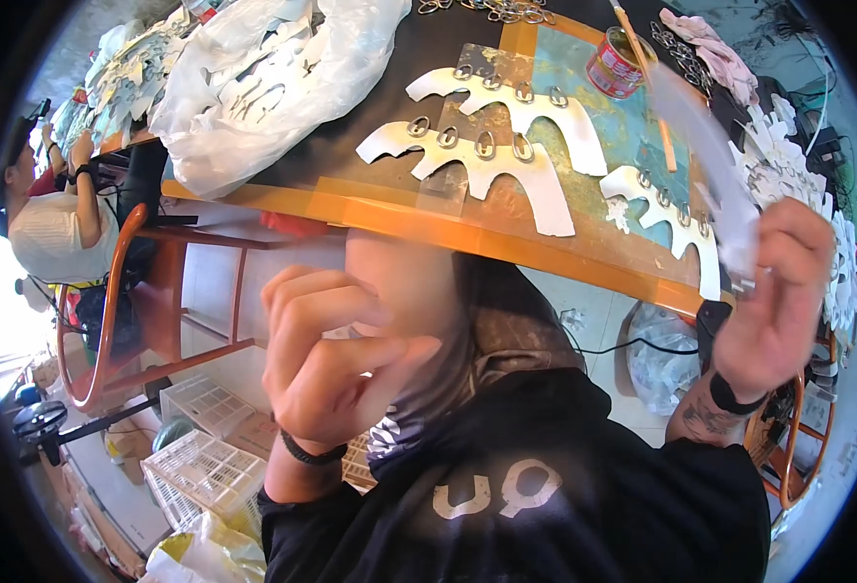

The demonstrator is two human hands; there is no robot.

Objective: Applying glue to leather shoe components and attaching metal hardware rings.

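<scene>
My right hand (776,296), raised at the table's right corner, is closed on a white curved piece (705,146) that is smeared by motion. My left hand (321,355) hovers in front of the table edge, fingers curled and thumb against the index finger; whether it pinches anything small I cannot make out. On the table lie white arched cut pieces with oval metal rings along their upper edges: a long one (545,189) nearest me, another (574,126) behind it, and a third (688,238) at the right. A small white scrap (619,215) touches the third piece's left side.
The dark table (351,180) has an orange-taped edge. A red tin (617,66) and a wooden-handled brush (647,83) stand at the back right. A white plastic bag (190,126) of cut pieces is left, more pieces (783,160) right. Someone works beyond a chair (127,243).
</scene>
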